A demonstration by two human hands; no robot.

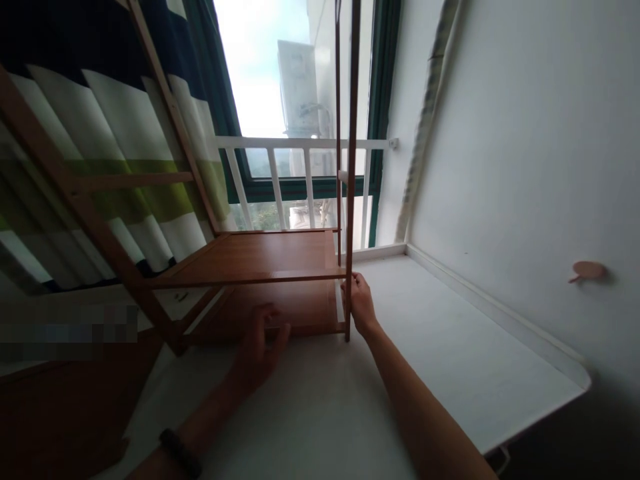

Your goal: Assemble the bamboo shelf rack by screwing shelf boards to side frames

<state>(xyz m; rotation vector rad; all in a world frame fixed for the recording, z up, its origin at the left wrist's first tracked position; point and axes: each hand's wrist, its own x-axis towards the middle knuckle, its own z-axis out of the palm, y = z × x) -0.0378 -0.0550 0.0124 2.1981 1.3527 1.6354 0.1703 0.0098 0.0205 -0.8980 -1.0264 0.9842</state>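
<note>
A brown wooden shelf rack [280, 257] with two low shelf boards and tall posts stands on a white surface by the window. My right hand [363, 305] is at its right front post, just below the upper board. Its fingers are closed around the post and partly hidden behind it. In front of the lower shelf board [305, 300] is my left hand [263, 343], slightly blurred, fingers apart and curved, with nothing held in them. Whether its fingertips touch the board, I cannot tell. A dark band [180, 453] circles my left wrist.
The white surface [450, 333] has a raised rim and meets a white wall at right, where a pink round hook [590, 270] is fixed. Behind the rack are a white railing [290, 143] and a window. A striped curtain [115, 133] hangs left, above a dark wooden panel [60, 413].
</note>
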